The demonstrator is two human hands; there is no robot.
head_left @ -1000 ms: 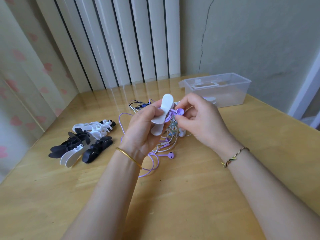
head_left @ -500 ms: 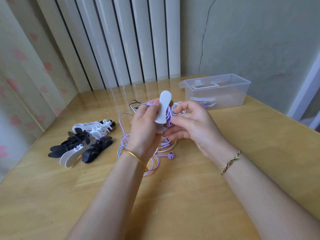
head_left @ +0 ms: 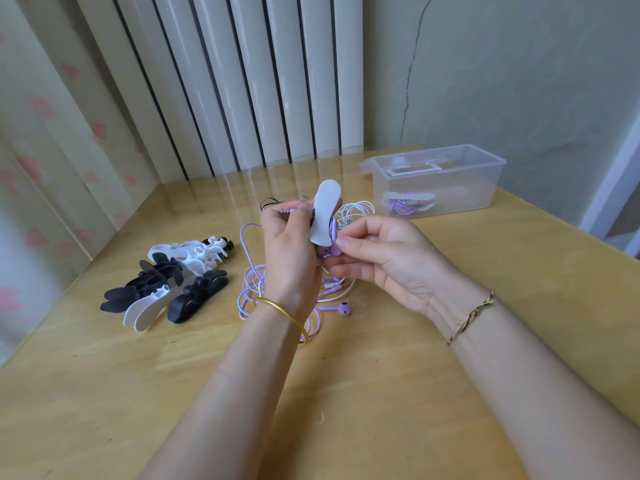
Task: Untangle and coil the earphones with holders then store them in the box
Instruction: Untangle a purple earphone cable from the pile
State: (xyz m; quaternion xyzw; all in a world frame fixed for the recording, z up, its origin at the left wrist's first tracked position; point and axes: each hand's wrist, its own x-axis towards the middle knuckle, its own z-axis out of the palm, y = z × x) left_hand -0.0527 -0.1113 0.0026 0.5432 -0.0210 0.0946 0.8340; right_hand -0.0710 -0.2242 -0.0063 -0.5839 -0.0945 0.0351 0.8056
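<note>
My left hand [head_left: 289,247] grips a white holder [head_left: 325,211] upright above the table, with purple earphone cord wound at its middle and the plug end pinched near my fingertips. My right hand [head_left: 384,261] pinches the purple earbuds [head_left: 329,251] against the holder's lower end. Under both hands lies a tangle of purple, white and black earphones [head_left: 256,285], with one purple earbud [head_left: 343,309] lying loose. A clear plastic box [head_left: 440,183] stands at the back right and holds one coiled purple set on a white holder [head_left: 408,202].
A pile of spare black and white holders [head_left: 173,282] lies at the left on the wooden table [head_left: 104,393]. White vertical blinds and a grey wall stand behind. The table's right edge runs diagonally behind the box.
The holder has turned more upright and moved a little left. My right hand has moved from the holder's middle down to its lower end with the purple earbuds.
</note>
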